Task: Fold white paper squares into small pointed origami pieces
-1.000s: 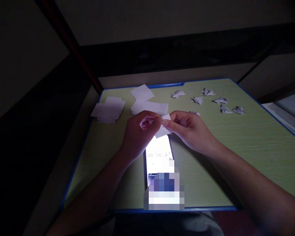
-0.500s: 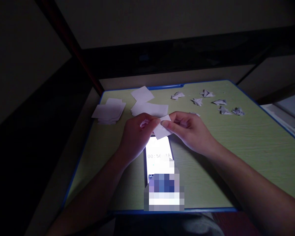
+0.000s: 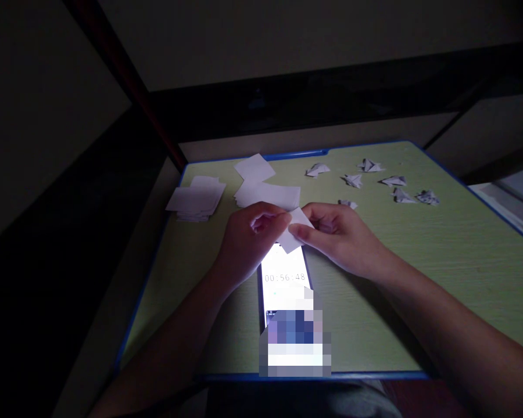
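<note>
In the head view, the left hand (image 3: 253, 238) and the right hand (image 3: 342, 241) meet above the middle of the green tabletop (image 3: 178, 290), pinching a small white paper piece (image 3: 300, 216) between thumbs and fingers. It sits just beyond and partly over the top end of a lit smartphone (image 3: 283, 267) (its timer reads 00:56:48; the lower part is pixelated). The fingers underneath are hidden, so how firmly each hand holds cannot be told.

If one thumb slides, the paper could skew or crease off line; the dim room and the screen's glare could make its edges hard to judge. A dropping knuckle might touch the screen. The nearest folded paper figure (image 3: 347, 204) lies just beyond the right hand, so a forward push might knock it. Likewise, the left hand reaching out could scatter the loose paper sheets (image 3: 268, 193).
</note>
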`<control>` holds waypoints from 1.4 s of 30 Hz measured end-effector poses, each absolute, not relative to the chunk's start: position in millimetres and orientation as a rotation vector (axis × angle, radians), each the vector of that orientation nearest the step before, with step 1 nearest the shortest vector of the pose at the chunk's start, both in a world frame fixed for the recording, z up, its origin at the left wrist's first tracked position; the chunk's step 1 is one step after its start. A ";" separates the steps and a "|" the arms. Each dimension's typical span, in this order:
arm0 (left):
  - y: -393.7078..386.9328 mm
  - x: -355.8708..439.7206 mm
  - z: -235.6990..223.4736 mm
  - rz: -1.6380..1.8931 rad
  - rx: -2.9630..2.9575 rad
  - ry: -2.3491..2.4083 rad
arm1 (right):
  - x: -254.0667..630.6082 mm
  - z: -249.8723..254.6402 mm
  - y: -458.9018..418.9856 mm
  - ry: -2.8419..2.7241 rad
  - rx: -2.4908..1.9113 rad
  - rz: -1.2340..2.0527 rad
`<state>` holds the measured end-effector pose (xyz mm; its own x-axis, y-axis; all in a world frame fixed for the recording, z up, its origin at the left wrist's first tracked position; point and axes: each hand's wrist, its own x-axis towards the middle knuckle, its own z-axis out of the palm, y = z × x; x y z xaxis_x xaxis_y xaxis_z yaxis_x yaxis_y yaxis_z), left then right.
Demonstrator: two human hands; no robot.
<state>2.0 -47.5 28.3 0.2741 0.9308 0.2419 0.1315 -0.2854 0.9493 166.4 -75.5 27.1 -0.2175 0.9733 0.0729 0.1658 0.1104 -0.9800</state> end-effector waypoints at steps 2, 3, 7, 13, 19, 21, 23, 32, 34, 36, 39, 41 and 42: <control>-46.5 1.7 26.3 1.129 1.640 0.982 | 166.0 27.7 -75.5 -1.535 -1.164 1.205; -46.1 1.8 25.3 1.144 1.637 0.972 | 165.8 27.6 -75.5 -1.526 -1.166 1.205; -46.2 3.9 24.0 1.161 1.625 0.953 | 165.8 25.6 -75.2 -1.502 -1.154 1.207; -47.9 4.6 27.7 1.123 1.574 0.959 | 167.7 24.9 -75.5 -1.480 -1.166 1.179; -45.8 2.6 25.5 1.178 1.615 0.999 | 165.4 27.5 -75.7 -1.395 -1.125 1.189; -45.7 2.7 24.6 1.171 1.626 0.975 | 165.4 28.0 -75.3 -1.361 -1.112 1.187; -46.4 3.1 24.5 1.158 1.629 0.949 | 165.9 28.6 -74.9 -1.350 -1.125 1.179; -48.2 4.8 25.0 1.182 1.691 0.979 | 164.7 25.2 -75.4 -1.477 -1.180 1.087; -47.9 4.6 24.2 1.191 1.695 0.992 | 164.0 25.3 -76.1 -1.481 -1.179 1.090; -47.8 4.4 23.8 1.202 1.690 0.999 | 163.3 26.4 -76.6 -1.477 -1.174 1.107; -47.6 3.9 24.5 1.236 1.662 1.017 | 162.4 28.5 -76.7 -1.460 -1.167 1.127; -47.1 3.6 25.5 1.258 1.631 1.012 | 162.1 29.1 -76.3 -1.440 -1.171 1.127; -46.7 3.3 26.0 1.260 1.613 1.005 | 162.1 29.1 -76.0 -1.431 -1.176 1.124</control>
<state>3.3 -46.7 26.0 0.1751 0.9341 0.3111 0.0956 -0.3306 0.9389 162.1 -76.0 29.1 -0.1014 0.9891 0.1071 0.1300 0.1199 -0.9842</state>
